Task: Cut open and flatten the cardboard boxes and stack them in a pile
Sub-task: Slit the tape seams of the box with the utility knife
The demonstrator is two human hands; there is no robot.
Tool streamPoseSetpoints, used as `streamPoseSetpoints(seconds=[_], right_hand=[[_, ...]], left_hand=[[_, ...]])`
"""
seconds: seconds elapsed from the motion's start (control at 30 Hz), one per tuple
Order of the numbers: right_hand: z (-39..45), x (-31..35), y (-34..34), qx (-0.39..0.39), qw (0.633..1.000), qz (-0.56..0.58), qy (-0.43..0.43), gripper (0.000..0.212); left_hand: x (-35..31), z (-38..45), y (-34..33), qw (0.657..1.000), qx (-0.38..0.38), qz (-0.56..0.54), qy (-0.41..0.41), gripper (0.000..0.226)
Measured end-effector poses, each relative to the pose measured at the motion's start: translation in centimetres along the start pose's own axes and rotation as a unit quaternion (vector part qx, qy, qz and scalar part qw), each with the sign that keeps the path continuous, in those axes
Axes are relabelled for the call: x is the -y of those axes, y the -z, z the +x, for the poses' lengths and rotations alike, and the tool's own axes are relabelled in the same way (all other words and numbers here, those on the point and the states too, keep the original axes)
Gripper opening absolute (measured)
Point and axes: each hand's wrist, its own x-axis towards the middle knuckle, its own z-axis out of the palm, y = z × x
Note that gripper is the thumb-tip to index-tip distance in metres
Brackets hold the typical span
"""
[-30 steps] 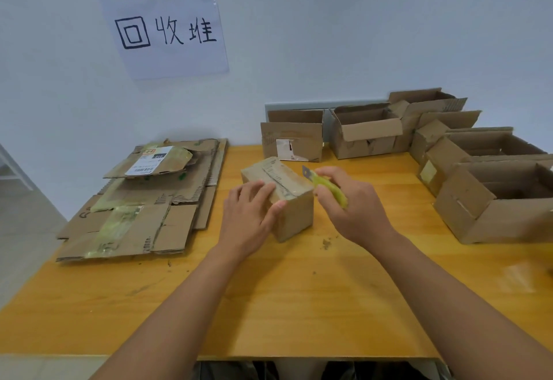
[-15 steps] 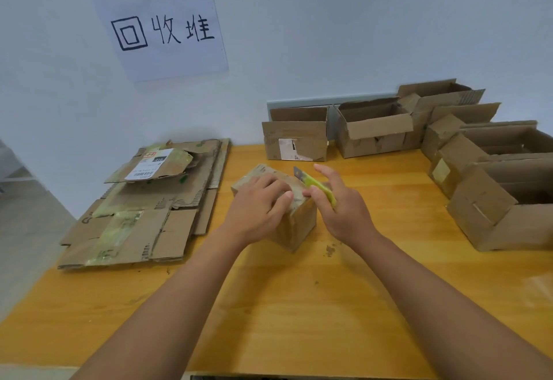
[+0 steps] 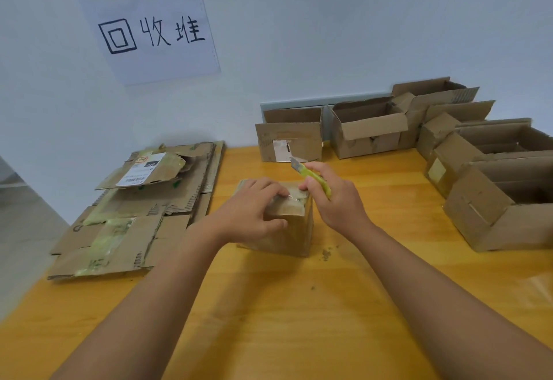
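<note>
Now left hand (image 3: 254, 215) presses the squat taped cardboard box (image 3: 287, 224); right hand (image 3: 335, 197) grips a slim yellow-green cutter (image 3: 311, 174).

My knife (image 3: 314, 177) is yellow-green; the boxes (image 3: 368, 131) at two o'clock are brown, on my orange wood-grain desk (image 3: 299, 319).
</note>
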Motion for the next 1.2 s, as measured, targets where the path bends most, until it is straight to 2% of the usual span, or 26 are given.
streamPoseSetpoints(seconds=[0.13,0.23,0.3,0.57,0.77,0.93,1.2], right_hand=[[-0.8,0.2,0.8,-0.043,0.993,0.094,-0.054,0.023],[-2.3,0.0,1.2,-0.089,0.981,0.146,-0.095,0.017],[-3.0,-0.1,1.3,-0.087,0.978,0.157,-0.111,0.017],[-3.9,0.4,1.4,-0.058,0.977,0.162,-0.124,0.024],[-3.9,0.9,1.3,-0.052,0.975,0.172,-0.131,0.023],[-4.2,1.4,1.1,-0.064,0.969,0.19,-0.142,0.024],[-4.1,1.5,1.3,-0.061,0.971,0.186,-0.139,0.024]], left_hand=[[-0.8,0.0,-0.7,0.999,-0.047,0.017,-0.006,0.052],[-1.5,0.2,-1.6,0.996,-0.087,0.02,0.024,0.054],[-2.0,0.4,-2.0,0.993,-0.104,0.024,0.043,0.055],[-2.9,0.2,-2.0,0.992,-0.104,0.017,0.074,0.055],[-3.1,0.2,-1.9,0.992,-0.104,0.036,0.064,0.053],[-3.1,0.2,-2.0,0.993,-0.088,0.05,0.061,0.062],[-3.2,0.6,-2.4,0.991,-0.112,0.045,0.062,0.054]])
